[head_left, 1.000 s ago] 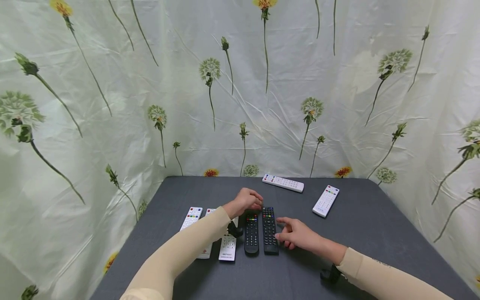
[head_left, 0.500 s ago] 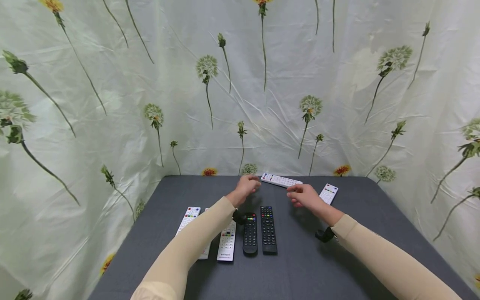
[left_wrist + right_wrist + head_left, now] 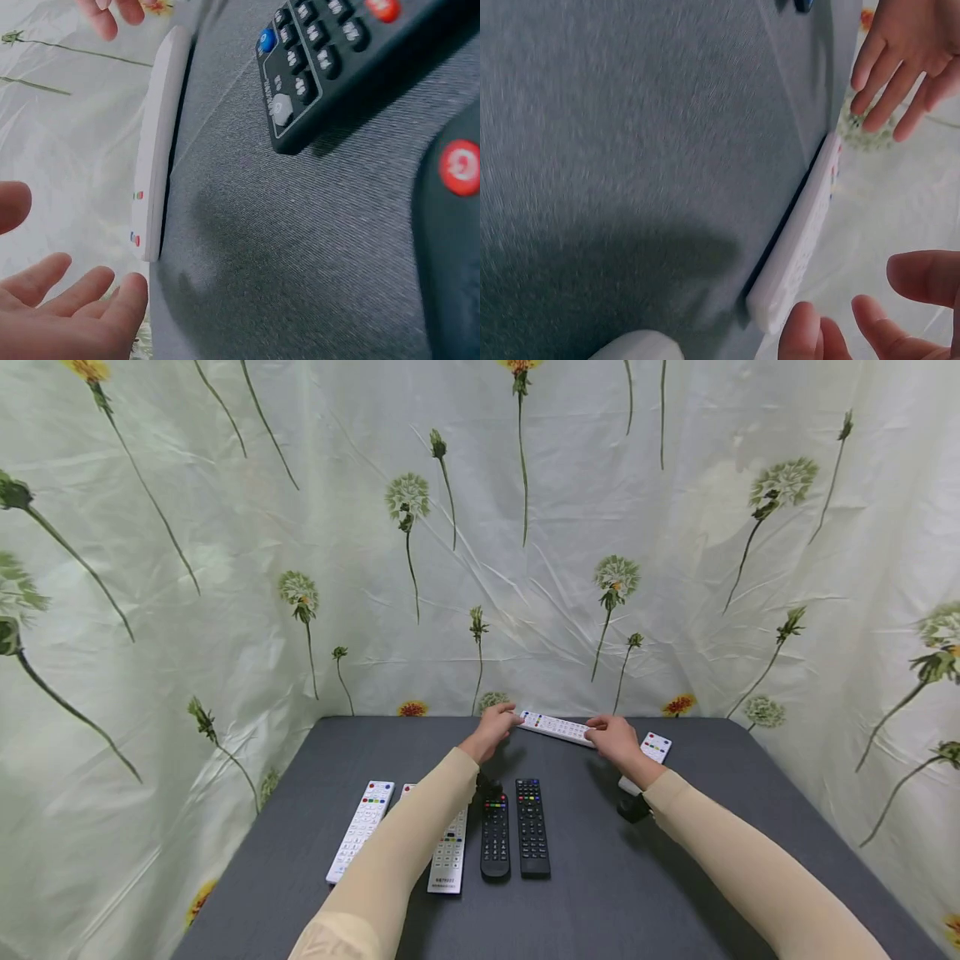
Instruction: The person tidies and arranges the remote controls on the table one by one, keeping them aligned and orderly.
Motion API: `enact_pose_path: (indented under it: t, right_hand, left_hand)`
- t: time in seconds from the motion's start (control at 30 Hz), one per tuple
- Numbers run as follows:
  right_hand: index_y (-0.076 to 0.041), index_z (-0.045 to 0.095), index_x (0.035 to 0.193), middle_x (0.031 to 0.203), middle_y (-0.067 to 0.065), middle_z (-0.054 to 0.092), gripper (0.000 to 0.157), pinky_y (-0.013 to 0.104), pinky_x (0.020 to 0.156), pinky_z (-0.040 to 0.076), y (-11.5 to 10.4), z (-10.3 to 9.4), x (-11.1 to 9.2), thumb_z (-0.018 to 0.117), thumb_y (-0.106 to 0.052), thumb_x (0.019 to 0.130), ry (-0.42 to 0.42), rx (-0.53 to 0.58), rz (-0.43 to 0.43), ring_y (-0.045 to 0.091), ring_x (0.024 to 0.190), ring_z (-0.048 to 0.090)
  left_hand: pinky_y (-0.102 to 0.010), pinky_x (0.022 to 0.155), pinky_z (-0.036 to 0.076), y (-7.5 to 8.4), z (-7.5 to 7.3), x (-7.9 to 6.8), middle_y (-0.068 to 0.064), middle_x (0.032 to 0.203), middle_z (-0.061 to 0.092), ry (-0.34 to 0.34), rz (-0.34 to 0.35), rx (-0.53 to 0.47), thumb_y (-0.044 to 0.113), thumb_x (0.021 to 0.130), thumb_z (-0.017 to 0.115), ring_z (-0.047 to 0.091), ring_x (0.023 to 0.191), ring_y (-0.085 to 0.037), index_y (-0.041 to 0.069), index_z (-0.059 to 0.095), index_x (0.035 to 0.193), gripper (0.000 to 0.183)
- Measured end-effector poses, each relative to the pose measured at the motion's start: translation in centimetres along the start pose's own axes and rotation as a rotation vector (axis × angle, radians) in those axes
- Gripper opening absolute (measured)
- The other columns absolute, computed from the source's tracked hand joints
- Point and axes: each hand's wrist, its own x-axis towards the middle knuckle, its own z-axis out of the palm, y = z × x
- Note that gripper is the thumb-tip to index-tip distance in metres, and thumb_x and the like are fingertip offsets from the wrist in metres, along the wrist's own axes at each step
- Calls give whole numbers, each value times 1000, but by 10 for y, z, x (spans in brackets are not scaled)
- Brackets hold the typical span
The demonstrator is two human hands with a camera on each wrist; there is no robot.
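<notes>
A white remote control [image 3: 555, 727] lies at a slant near the back edge of the table. At its left end is my left hand [image 3: 491, 731], fingers extended and holding nothing; the left wrist view shows a small gap between fingertips [image 3: 133, 289] and remote. My right hand [image 3: 615, 743] is at the other end, its fingers loosely bent. In the right wrist view its fingertips [image 3: 801, 319] are close beside the remote's end, and contact cannot be made out. Two black remotes [image 3: 495, 843] lie side by side nearer the front.
To the left, several white remotes are lined up beside the black ones, including the outermost white remote [image 3: 360, 831], and my left sleeve partly covers them. Another white remote [image 3: 657, 745] lies behind my right wrist. A flowered curtain [image 3: 450, 568] hangs beyond the dark table [image 3: 592, 902].
Both hands have moved away from the black remotes toward the back of the table, to the two ends of the white remote there. The remotes themselves show no clear shift.
</notes>
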Motion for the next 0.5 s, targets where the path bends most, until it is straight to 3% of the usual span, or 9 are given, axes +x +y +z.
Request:
enact_pose_path:
  t: [0.2,0.5]
  right_hand:
    - [6,59,132,133,29,57,42,53,90,49,9,-1,10,54,-12,94,21,-100,-27,43,118,55]
    - [12,52,136,136,35,51,53,56,94,45,27,1,17,55,-13,90,24,-266,-34,48,119,52]
  left_hand:
    - [-49,109,39,-6,6,7,-17,160,33,-5,-10,85,15,99,59,36,143,-35,3,36,155,62]
    - [-50,111,37,-16,15,15,-18,155,39,4,-23,151,15,95,63,36,142,-37,1,41,152,63]
